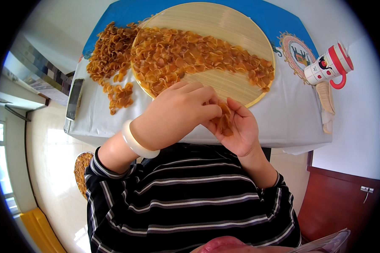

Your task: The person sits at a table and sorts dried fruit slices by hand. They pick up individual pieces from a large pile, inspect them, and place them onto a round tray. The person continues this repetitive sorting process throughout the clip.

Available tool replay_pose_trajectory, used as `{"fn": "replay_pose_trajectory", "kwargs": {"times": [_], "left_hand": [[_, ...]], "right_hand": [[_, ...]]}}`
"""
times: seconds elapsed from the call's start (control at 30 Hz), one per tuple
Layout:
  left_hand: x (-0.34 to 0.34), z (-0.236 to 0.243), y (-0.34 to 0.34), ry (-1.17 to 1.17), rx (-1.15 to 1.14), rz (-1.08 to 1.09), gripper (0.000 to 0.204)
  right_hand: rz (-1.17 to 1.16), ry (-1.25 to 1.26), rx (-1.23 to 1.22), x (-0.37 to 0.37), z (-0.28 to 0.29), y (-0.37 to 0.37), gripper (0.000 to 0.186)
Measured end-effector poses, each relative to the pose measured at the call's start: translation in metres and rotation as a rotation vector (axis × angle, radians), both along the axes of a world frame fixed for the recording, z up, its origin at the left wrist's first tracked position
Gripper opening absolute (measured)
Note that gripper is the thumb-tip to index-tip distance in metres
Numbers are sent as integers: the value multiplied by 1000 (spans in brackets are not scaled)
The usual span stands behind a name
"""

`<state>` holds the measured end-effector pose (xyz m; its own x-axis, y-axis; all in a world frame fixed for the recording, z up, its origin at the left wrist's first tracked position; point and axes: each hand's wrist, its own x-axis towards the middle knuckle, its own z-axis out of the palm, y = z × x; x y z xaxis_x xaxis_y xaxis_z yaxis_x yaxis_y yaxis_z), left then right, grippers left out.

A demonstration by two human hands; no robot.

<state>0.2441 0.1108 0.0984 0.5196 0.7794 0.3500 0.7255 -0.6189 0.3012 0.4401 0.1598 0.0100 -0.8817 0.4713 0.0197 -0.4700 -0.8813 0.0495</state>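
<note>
My left hand (177,111), with a white bangle on the wrist, has its fingers curled over my right hand, pinched at some orange-brown dried slices (223,120). My right hand (245,133) is cupped palm up around these slices, its fingers bent. Both hands are near the front rim of a round woven bamboo tray (211,14). A broad band of similar curled slices (190,57) lies across the tray. To its left, a loose pile of slices (109,52) and a smaller cluster (120,97) rest on the table's pale cover.
A phone (75,99) lies at the table's (295,126) left edge. At right are a red-and-white mug (329,67), a beige cloth (327,109) and a round placemat (293,50). Below left sits another tray of slices (82,173); a red cabinet (333,202) stands at lower right.
</note>
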Motion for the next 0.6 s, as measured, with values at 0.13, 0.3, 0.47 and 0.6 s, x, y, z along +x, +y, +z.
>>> {"fn": "replay_pose_trajectory", "kwargs": {"times": [0.13,0.3,0.47,0.6], "left_hand": [[-1,-3,5,42,67,-53,12],[-2,-3,7,58,114,-59,14],[1,-7,9,54,160,-47,17],[1,-8,12,46,155,-84,19]], "right_hand": [[6,76,62,-2,-8,0,49],[-1,-32,41,-4,2,-2,47],[15,42,-11,-3,-5,-1,45],[-1,30,27,-3,-5,-2,46]]}}
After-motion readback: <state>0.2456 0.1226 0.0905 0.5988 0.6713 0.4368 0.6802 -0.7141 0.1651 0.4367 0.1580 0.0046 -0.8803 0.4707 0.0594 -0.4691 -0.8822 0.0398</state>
